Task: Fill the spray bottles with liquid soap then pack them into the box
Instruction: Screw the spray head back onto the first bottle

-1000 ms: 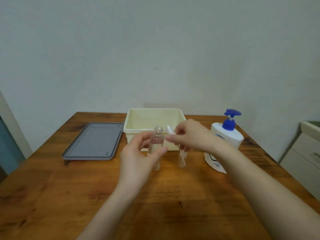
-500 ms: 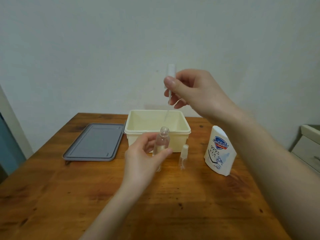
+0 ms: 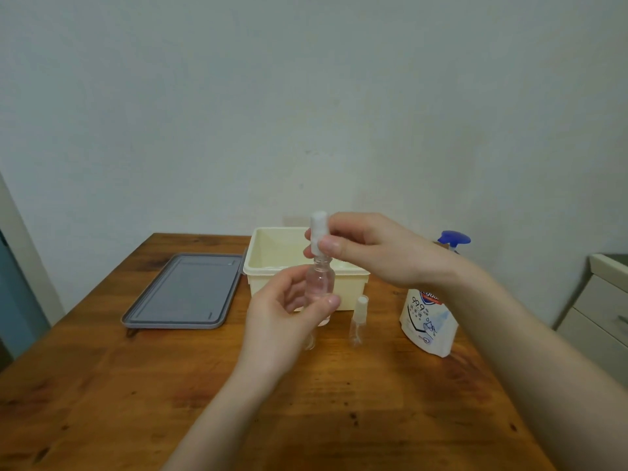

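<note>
My left hand [image 3: 282,321] grips a small clear spray bottle [image 3: 319,283] above the table, in front of the cream box [image 3: 272,266]. My right hand [image 3: 370,249] pinches the white spray cap [image 3: 317,232] right over the bottle's neck. A second small spray bottle [image 3: 358,319] with its cap on stands on the table to the right. A third clear bottle [image 3: 311,338] shows partly behind my left hand. The white soap bottle [image 3: 426,321] with a blue pump [image 3: 453,239] stands further right, partly hidden by my right wrist.
The grey box lid [image 3: 185,290] lies flat to the left of the box. The wooden table [image 3: 170,402] stands against a plain wall. A white drawer cabinet [image 3: 605,300] is beyond the table's right edge.
My right hand lifted the spray cap high with its tube out of the bottle, then lowered it back onto the bottle's neck. My left hand kept holding the bottle.
</note>
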`<state>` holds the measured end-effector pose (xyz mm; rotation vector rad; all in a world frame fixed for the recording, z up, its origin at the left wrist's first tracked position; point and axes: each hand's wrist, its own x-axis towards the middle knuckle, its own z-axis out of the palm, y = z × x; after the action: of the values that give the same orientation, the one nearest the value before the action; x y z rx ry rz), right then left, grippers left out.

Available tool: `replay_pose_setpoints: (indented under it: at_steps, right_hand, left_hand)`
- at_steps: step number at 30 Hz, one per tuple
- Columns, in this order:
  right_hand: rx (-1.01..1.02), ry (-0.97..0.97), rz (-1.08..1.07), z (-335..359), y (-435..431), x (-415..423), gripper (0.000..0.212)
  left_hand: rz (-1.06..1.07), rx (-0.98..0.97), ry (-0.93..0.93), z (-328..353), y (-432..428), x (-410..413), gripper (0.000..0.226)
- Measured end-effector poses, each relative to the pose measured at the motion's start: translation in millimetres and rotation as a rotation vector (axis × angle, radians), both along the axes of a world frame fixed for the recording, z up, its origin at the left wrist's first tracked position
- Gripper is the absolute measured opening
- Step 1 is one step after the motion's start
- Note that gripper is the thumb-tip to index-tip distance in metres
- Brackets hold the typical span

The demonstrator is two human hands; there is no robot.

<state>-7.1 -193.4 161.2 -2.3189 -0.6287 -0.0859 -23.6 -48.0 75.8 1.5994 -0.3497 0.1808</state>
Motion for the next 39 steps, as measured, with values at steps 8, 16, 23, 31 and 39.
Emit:
replay_pose_setpoints:
  at_steps: [8, 16, 23, 31, 39]
  right_hand:
    - [-0.028, 0.032, 0.010, -2, -5, -3, 0.030]
    - [0.340, 0.067, -0.010, -5, -3, -5, 0.028]
    - [0.387, 0.003, -0.121, -10, 6, -4, 0.037]
    - [0.400, -0.065, -0.142, 2, 9, -5, 0.042]
    - [0.417, -0.052, 0.028, 29, 4, -15, 0.036]
  left_hand:
    - [-0.112, -0.061, 0.028, 11, 7, 4, 0.043]
    - [-0.039, -0.064, -0.014, 15, 1, 4, 0.047]
    - [-0.022, -0.033, -0.041, 14, -3, 4, 0.052]
    - [0.026, -0.053, -0.064, 22, -7, 8, 0.038]
    - [0.056, -0.091, -0.101, 41, -12, 8, 0.029]
